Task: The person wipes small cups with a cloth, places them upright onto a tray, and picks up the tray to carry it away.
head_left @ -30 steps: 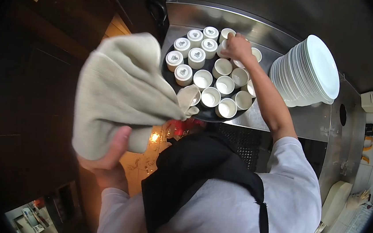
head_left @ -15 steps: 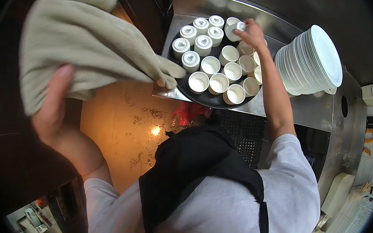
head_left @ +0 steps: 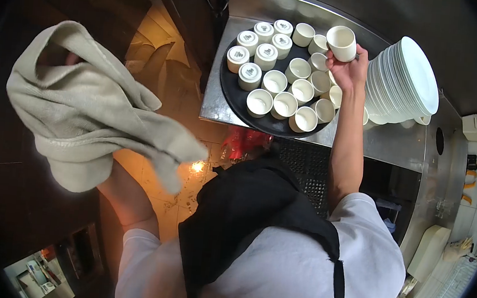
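A beige cloth (head_left: 83,112) hangs over my left hand (head_left: 73,59), which shows only a fingertip through a fold; the other fingers are covered. My right hand (head_left: 350,71) grips a white cup (head_left: 341,43), its open rim tilted toward the camera, above the right side of a round black tray (head_left: 233,94). Several upside-down cups (head_left: 250,73) with printed bases stand on the tray's left part. On its middle and right are several upright cups (head_left: 275,82), some partly hidden behind my right hand and forearm.
A tall stack of white plates (head_left: 409,73) leans on the steel counter (head_left: 392,142) to the right of the tray. Below the counter are a red plastic bag (head_left: 242,142) and a black perforated mat (head_left: 313,167). Dark panels stand at the left.
My right hand has lifted a cup off the tray and turned its opening toward the camera. The cloth has swung away from the tray's edge and now covers most of my left hand.
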The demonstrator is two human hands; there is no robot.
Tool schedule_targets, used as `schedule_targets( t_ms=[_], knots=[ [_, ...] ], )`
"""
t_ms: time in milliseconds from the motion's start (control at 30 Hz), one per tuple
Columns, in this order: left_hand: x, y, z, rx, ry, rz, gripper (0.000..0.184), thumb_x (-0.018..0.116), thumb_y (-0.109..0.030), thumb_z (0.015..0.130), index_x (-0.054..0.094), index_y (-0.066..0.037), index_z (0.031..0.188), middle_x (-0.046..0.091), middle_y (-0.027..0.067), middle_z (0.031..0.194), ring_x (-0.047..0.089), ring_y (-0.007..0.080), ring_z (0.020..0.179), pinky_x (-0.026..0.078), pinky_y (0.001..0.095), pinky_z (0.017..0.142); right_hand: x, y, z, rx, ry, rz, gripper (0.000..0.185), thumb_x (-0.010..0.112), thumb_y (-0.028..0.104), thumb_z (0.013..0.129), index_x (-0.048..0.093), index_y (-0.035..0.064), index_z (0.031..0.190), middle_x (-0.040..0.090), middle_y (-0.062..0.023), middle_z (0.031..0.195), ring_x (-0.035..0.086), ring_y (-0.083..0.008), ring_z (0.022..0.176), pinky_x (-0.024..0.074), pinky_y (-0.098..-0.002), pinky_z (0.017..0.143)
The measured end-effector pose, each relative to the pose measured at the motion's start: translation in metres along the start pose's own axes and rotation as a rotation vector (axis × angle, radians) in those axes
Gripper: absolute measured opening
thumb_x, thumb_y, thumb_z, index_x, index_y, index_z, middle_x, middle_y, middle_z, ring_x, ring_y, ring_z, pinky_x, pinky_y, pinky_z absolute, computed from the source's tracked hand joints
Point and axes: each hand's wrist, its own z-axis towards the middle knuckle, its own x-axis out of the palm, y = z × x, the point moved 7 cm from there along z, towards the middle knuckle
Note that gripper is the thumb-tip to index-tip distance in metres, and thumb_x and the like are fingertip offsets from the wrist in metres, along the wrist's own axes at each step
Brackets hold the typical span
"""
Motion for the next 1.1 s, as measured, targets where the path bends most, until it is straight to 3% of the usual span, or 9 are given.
schedule_targets(
  t_ms=[167, 200, 300, 500, 633, 733, 800, 967, 1100],
  knots=[
    [-0.006, 0.012, 0.026, -0.035, -0.048, -0.053, 0.037, 0.068, -0.006, 0.085, 0.058, 0.005, 0.119, 0.065, 0.0100, 0.107, 0.062, 0.0177, 0.096, 0.046, 0.0288, 0.090, 0.022, -0.022, -0.033, 0.026, 0.153, 0.049, 0.057, 0.039, 0.045, 0.093, 0.052, -0.0008, 0.125, 0.060, -0.0221, 0.106, 0.058, -0.0234, 0.077, 0.0478, -0.0320, 0.063],
    [-0.011, 0.015, 0.027, -0.020, -0.077, -0.089, 0.037, 0.068, -0.006, 0.085, 0.058, 0.005, 0.119, 0.065, 0.0101, 0.107, 0.062, 0.0178, 0.096, 0.046, 0.0289, 0.090, 0.026, -0.027, -0.040, 0.035, 0.057, 0.026, 0.051, 0.038, 0.045, 0.093, 0.057, 0.0051, 0.119, 0.063, -0.0135, 0.096, 0.058, -0.0225, 0.071, 0.0457, -0.0320, 0.058],
    [-0.029, 0.029, 0.019, 0.032, -0.194, -0.234, 0.037, 0.068, -0.007, 0.084, 0.058, 0.004, 0.119, 0.065, 0.0101, 0.107, 0.062, 0.0179, 0.096, 0.046, 0.0290, 0.090, 0.033, -0.038, -0.054, 0.042, 0.083, 0.079, 0.050, 0.039, 0.045, 0.094, 0.057, 0.0052, 0.119, 0.064, -0.0120, 0.098, 0.061, -0.0223, 0.072, 0.0476, -0.0315, 0.057],
    [-0.022, 0.107, -0.068, -0.127, -0.324, -0.409, 0.039, 0.069, -0.008, 0.084, 0.058, 0.004, 0.119, 0.065, 0.0102, 0.108, 0.062, 0.0182, 0.097, 0.046, 0.0294, 0.090, 0.069, -0.091, -0.092, 0.188, 0.191, 0.058, 0.050, 0.036, 0.040, 0.097, 0.050, 0.0025, 0.127, 0.065, -0.0161, 0.105, 0.067, -0.0280, 0.077, 0.0575, -0.0347, 0.055],
    [0.029, 0.156, -0.144, -0.367, -0.184, -0.435, 0.039, 0.070, -0.009, 0.083, 0.058, 0.003, 0.119, 0.065, 0.0103, 0.108, 0.061, 0.0184, 0.097, 0.046, 0.0297, 0.090, 0.099, -0.152, -0.126, 0.400, 0.284, 0.072, 0.050, 0.048, 0.044, 0.099, 0.048, 0.0040, 0.129, 0.065, -0.0146, 0.108, 0.068, -0.0265, 0.085, 0.0596, -0.0371, 0.059],
    [0.071, 0.175, -0.162, -0.456, -0.013, -0.429, 0.040, 0.070, -0.010, 0.083, 0.058, 0.003, 0.119, 0.064, 0.0103, 0.108, 0.061, 0.0186, 0.097, 0.046, 0.0298, 0.090, 0.137, -0.187, -0.148, 0.525, 0.403, -0.010, 0.049, 0.063, 0.034, 0.093, 0.043, 0.0042, 0.128, 0.058, -0.0097, 0.116, 0.061, -0.0213, 0.103, 0.0594, -0.0368, 0.069],
    [0.087, 0.175, -0.170, -0.469, 0.077, -0.415, 0.040, 0.070, -0.010, 0.083, 0.058, 0.003, 0.119, 0.064, 0.0104, 0.108, 0.061, 0.0187, 0.098, 0.046, 0.0300, 0.090, 0.156, -0.205, -0.154, 0.545, 0.434, -0.181, 0.057, 0.069, 0.035, 0.088, 0.040, 0.0083, 0.130, 0.057, -0.0120, 0.110, 0.064, -0.0229, 0.092, 0.0595, -0.0381, 0.073],
    [0.110, 0.167, -0.180, -0.424, 0.238, -0.357, 0.041, 0.071, -0.012, 0.083, 0.058, 0.002, 0.119, 0.064, 0.0104, 0.109, 0.061, 0.0189, 0.098, 0.047, 0.0303, 0.090, 0.177, -0.207, -0.162, 0.642, 0.484, -0.708, 0.050, 0.049, 0.047, 0.098, 0.048, 0.0008, 0.117, 0.059, -0.0064, 0.090, 0.060, -0.0123, 0.076, 0.0508, -0.0281, 0.062],
    [0.129, 0.170, -0.171, -0.352, 0.259, -0.309, 0.042, 0.072, -0.012, 0.082, 0.058, 0.002, 0.119, 0.064, 0.0105, 0.109, 0.061, 0.0191, 0.098, 0.047, 0.0305, 0.090, 0.159, -0.218, -0.157, 0.707, 0.404, -0.896, 0.053, 0.048, 0.045, 0.099, 0.047, -0.0026, 0.122, 0.059, -0.0140, 0.101, 0.060, -0.0188, 0.090, 0.0487, -0.0331, 0.082]
  ],
)
